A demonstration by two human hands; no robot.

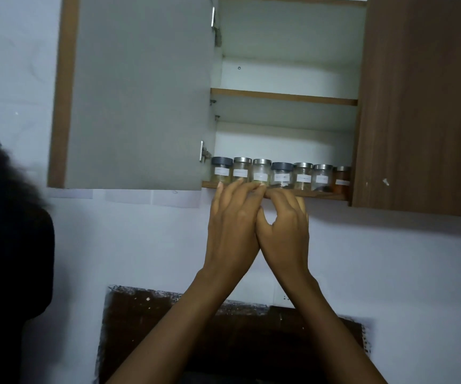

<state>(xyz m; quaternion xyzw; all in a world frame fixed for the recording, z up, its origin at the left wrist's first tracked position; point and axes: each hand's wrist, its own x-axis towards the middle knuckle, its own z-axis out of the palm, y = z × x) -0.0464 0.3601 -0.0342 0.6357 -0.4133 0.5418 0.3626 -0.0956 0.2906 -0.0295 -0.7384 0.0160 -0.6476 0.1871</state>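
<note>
The head view looks up, from close by, into the open wall cupboard (pixel 287 37).

Grey cabinet door (pixel 140 90) stands open; neighbouring brown door (pixel 423 101) is closed.

Dim, bluish light is flattening the frame. The cabinet interior (pixel 287 37) at upper centre is looking brightest. Labels on the jars (pixel 261 171) are blurring; a dark shape (pixel 7 231) is smearing the left edge.

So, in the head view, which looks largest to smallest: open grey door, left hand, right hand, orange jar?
1. open grey door
2. left hand and right hand, alike, so unranked
3. orange jar
</note>
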